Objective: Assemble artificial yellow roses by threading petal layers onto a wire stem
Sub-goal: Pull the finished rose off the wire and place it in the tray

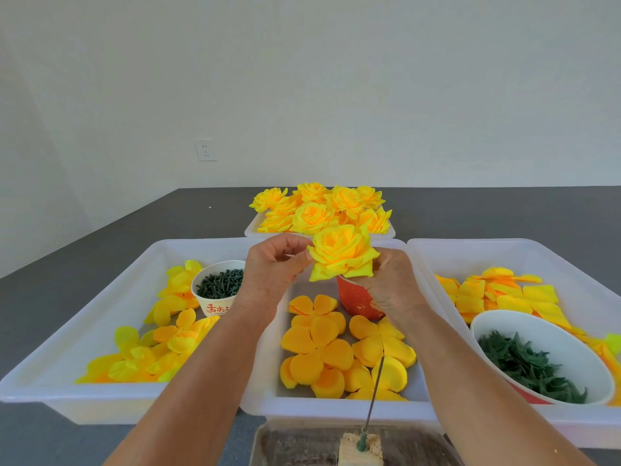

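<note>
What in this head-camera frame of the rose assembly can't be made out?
- Base of the held yellow fabric rose: hidden behind its petals and the right hand.
- Red paper cup: contents and print blocked by rose and right hand.
- White paper cup of dark green pieces: print partly covered by left hand.
- Tan foam block: cut off by bottom edge.

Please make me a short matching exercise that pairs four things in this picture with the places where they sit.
Things:
1. Rose
2. Wire stem
3. Dark green pegs
4. Green leaf pieces

Places:
A. In the paper cup in the left tray
B. Standing in a small block at the near edge
C. In the bowl in the right tray
D. Held between both hands

Pairs: 1-D, 2-B, 3-A, 4-C
</note>
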### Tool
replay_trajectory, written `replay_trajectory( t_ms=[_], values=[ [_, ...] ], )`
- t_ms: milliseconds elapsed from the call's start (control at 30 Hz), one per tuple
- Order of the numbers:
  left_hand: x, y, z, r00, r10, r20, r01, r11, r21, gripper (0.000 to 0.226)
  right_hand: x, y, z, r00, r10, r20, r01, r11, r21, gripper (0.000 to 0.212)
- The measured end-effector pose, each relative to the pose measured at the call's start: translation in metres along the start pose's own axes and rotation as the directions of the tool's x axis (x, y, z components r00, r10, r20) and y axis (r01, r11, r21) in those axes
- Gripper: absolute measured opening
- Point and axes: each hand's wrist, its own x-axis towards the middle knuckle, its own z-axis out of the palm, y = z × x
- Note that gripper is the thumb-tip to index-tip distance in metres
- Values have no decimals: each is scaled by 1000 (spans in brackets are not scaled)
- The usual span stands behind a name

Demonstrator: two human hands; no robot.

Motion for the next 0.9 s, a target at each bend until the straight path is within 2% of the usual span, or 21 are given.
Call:
replay_trajectory(
  t_ms=[133, 233, 467, 600, 767, 900],
  values=[
    [-1, 0, -2, 998, -67, -11, 66, 992, -111, 12, -1, -3, 1, 996, -92, 12, 92, 995, -25, 20],
    [-1, 1, -3, 996, -90, -16, 86, 985, -148, 12, -3, -4, 2, 996, -85, 21, 86, 996, -30, 18],
    [-1, 0, 0, 985, -172, -32, 167, 979, -121, 8, -4, -4, 3, 998, -64, 4, 65, 997, -35, 15],
    [1, -2, -2, 980, -191, -64, 186, 980, -74, 11, -3, -2, 7, 998, -29, 52, 34, 994, -105, 19],
    [0, 0, -2, 994, -88, -71, 82, 993, -86, 19, 1, 3, 9, 991, 71, 112, -54, 988, -146, 12],
    [-1, 4, -2, 997, -35, -72, 21, 980, -197, 15, 3, 3, 8, 991, 128, 29, -130, 991, 41, 12]
  ],
)
